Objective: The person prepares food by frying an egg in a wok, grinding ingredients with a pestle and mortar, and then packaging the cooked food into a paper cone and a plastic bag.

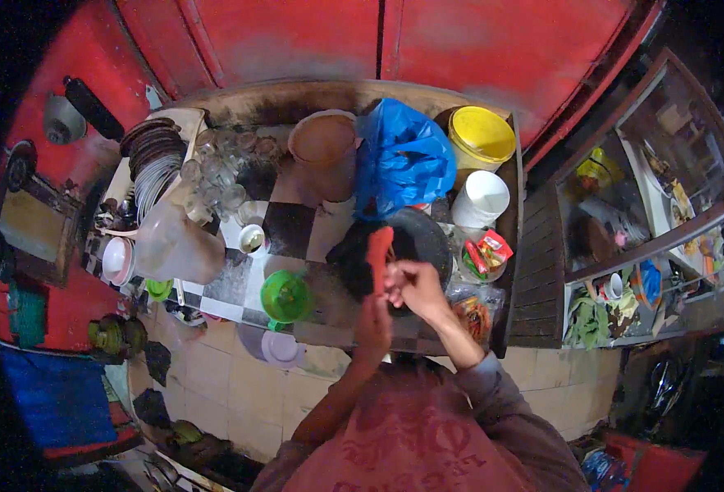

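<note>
My left hand point(374, 323) grips the lower end of a long, flat red object point(380, 255), which looks like plastic and points away from me. Close against its right side, my right hand point(420, 289) has its fingers curled; whether they pinch something small is too blurred to tell. Beneath both hands sits a wide, round black dish point(432, 240), perhaps a stone mortar, partly covered by them. A blue plastic bag point(408, 157) lies just behind the dish. To the right of my right hand is a clear bag point(475, 317) with what look like red chillies.
A bowl of packets point(485, 258), a white tub point(482, 200) and a yellow bucket point(482, 135) line the right side. A brown bucket point(322, 144) stands at the back. Leftward are a green plastic container point(285, 297), a white cup point(252, 238), glasses point(220, 178) and racked plates point(155, 181).
</note>
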Available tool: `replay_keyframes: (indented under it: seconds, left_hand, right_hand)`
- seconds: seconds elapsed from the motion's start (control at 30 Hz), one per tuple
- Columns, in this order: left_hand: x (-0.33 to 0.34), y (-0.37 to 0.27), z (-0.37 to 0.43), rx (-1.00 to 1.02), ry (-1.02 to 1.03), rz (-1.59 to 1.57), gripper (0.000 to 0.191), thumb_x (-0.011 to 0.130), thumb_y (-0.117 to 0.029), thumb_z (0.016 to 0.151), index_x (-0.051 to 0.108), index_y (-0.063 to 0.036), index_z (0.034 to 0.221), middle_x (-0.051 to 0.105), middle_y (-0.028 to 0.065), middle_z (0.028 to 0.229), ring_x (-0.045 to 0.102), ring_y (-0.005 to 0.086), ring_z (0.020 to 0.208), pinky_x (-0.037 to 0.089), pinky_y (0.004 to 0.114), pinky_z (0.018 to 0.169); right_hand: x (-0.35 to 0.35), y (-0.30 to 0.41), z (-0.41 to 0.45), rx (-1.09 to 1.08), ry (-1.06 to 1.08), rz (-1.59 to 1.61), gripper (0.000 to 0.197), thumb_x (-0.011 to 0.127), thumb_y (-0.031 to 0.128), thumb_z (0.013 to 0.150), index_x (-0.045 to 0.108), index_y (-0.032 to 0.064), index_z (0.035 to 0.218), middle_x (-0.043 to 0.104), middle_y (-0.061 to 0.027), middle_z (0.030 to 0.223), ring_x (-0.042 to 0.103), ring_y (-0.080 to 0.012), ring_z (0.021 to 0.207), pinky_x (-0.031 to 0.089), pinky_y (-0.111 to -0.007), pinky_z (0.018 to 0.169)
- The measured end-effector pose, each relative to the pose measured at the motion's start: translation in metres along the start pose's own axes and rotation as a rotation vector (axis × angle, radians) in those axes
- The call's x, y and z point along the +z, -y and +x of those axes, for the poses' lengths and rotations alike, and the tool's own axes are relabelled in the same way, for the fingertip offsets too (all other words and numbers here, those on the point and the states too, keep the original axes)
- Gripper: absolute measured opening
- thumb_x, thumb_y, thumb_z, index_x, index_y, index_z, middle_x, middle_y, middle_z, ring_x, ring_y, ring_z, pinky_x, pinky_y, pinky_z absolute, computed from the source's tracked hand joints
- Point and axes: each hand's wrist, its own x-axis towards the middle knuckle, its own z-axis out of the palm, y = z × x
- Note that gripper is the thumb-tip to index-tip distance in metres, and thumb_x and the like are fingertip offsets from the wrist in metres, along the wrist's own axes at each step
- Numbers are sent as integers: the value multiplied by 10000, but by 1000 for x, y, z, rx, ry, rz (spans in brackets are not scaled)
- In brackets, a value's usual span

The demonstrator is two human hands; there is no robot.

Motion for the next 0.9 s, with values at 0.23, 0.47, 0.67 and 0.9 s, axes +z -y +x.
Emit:
replay_keyframes:
  seconds: [0.23, 0.47, 0.67, 0.9]
  left_hand:
    - [-57, -61, -1, 101, -234, 431, 285, 380, -204, 974, 515, 4, 1116, 588, 196, 874, 593, 288, 764, 438, 421, 673]
    - [-79, -44, 25, 398, -249, 687, 250, 386, -151, 944, 516, 13, 1082, 623, 212, 846, 606, 397, 769, 461, 449, 672]
    - [-50, -42, 70, 93, 186, 1047, 260, 526, -101, 813, 515, 45, 1029, 635, 269, 815, 638, 410, 803, 500, 504, 727]
    - [-49, -32, 92, 199, 112, 1160, 303, 579, -115, 761, 566, 25, 1029, 646, 248, 815, 642, 406, 785, 508, 512, 702]
  right_hand:
    - [69, -52, 90, -395, -287, -893, 308, 498, 269, 946, 501, 158, 1233, 602, -200, 710, 602, -326, 568, 494, -418, 564]
    - [36, -23, 44, 71, -231, 302, 276, 566, 169, 894, 478, 168, 1155, 608, -129, 984, 625, -272, 664, 515, -363, 532]
    - [-34, 9, -11, 156, -146, 669, 305, 549, 283, 930, 486, 45, 1109, 618, -87, 849, 594, -178, 591, 506, -287, 491]
    - [-72, -14, 38, 269, -222, 36, 439, 457, 443, 947, 589, 30, 1012, 649, -97, 789, 607, -207, 558, 486, -328, 486]
